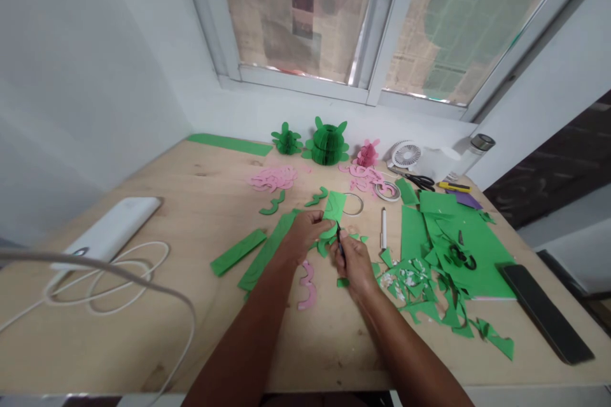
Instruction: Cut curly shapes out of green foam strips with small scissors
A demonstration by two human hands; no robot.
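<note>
My left hand [304,234] pinches a folded green paper piece [333,211] above the wooden table [200,305]. Close to its right, my right hand [354,262] is closed around a thin dark tool [338,238] whose tip touches the lower edge of that paper. A pink curved cut-out [308,285] lies just under my wrists. Green strips [238,252] lie to the left of my left hand. Small green scraps sit right under my fingers.
A heap of green sheets and offcuts [443,248] with dark scissors on it lies to the right, beside a black phone [547,313]. A white pen [383,227], tape rolls, a small fan [405,154] and finished paper shapes [327,140] stand behind. A white power bank [112,229] and cable lie left.
</note>
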